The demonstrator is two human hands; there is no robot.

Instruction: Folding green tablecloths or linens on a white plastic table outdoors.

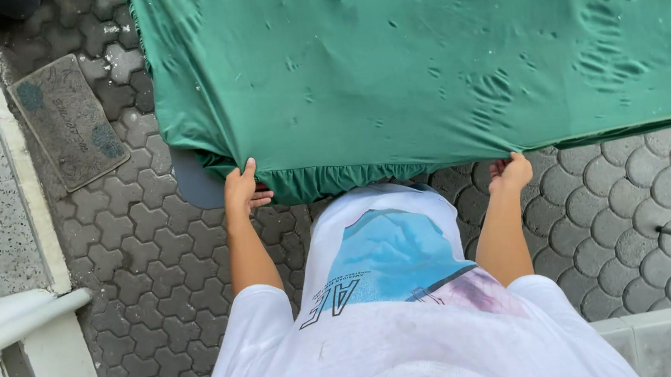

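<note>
The big green cover point(421, 55) lies flat over a wide table or bed outdoors, and its near edge hangs just in front of the person's white shirt point(399, 323). Both hands hold that near edge.

To do this step well, the two hands should probably pull the edge the same way and just as hard as each other, so the cloth stays smooth and does not bunch up. The ripples on the far right part of the cover look like they need a firm, even tug. A slow pull seems safer than a jerk, because the frilly hem could slip out.

The left hand point(243, 191) grips the cover's edge near its left corner. The thumb sits on top of the cloth and the fingers are curled under it, so the hand is closed on the hem. The right hand point(511, 172) holds the same edge further to the right. Its fingers are bent up and tucked under the hem, pinching the cloth.

A grey doormat point(69, 121) lies on the paving stones point(153, 274), well to the left of the cover.
</note>
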